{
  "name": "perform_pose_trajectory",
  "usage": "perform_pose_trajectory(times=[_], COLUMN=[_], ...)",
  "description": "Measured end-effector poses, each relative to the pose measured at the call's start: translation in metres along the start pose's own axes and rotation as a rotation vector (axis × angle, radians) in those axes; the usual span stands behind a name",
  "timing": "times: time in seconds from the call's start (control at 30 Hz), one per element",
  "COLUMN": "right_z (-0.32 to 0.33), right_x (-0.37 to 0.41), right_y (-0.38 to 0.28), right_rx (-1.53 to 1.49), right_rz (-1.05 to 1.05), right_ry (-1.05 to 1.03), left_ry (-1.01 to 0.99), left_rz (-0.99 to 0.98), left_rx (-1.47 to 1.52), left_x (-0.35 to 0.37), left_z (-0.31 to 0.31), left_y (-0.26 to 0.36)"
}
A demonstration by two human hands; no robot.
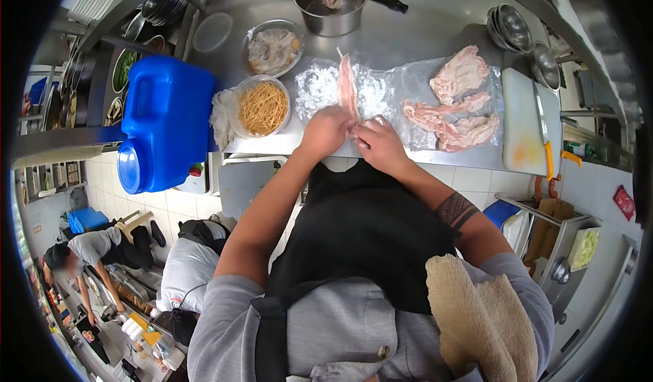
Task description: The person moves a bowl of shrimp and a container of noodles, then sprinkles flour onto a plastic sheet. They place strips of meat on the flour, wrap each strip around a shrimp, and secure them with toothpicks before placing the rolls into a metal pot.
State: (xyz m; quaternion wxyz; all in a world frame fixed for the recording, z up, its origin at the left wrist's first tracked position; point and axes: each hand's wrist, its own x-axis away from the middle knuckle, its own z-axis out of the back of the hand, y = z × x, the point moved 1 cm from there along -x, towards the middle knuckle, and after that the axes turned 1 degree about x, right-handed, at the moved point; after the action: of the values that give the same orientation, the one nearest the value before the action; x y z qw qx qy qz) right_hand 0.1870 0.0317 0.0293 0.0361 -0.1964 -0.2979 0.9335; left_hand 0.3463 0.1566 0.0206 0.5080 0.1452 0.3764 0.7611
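Note:
A long strip of raw streaky meat (347, 86) lies over white powder (315, 86) on a clear plastic sheet (403, 77), with a pale tip at its far end. My left hand (330, 131) is closed on its near end, fingertips pinched together. Right beside it, my right hand (378, 141) also pinches that end, fingers bent. The exact fingertip contact is partly hidden. To the right on the sheet lie several raw pink-and-white meat slices (460, 76). A round tub of thin yellow-brown sticks (263, 107) stands left of my left hand.
A bowl of pale food (273, 48) and a metal pot (331, 21) with one small roll stand further back. The blue jug (166, 117) is at left. At right, a knife (542, 127) lies on the cutting board (515, 110). Other people (112, 246) work behind at lower left.

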Motion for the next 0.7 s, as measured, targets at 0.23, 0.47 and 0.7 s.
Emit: perform_pose_trajectory(times=[0.23,0.47,0.7], right_z=[0.0,0.001,-0.004], right_x=[-0.002,-0.032,-0.039], right_y=[-0.002,0.023,0.018], right_rx=[-0.041,-0.151,-0.256], right_rz=[-0.04,-0.116,-0.507], right_ry=[0.002,-0.195,-0.143], left_ry=[0.051,0.004,-0.207], left_rz=[-0.148,-0.015,0.359], left_rx=[-0.055,-0.074,-0.012], left_x=[0.038,0.028,0.003], left_z=[0.018,0.007,0.013], left_y=[0.03,0.021,0.024])
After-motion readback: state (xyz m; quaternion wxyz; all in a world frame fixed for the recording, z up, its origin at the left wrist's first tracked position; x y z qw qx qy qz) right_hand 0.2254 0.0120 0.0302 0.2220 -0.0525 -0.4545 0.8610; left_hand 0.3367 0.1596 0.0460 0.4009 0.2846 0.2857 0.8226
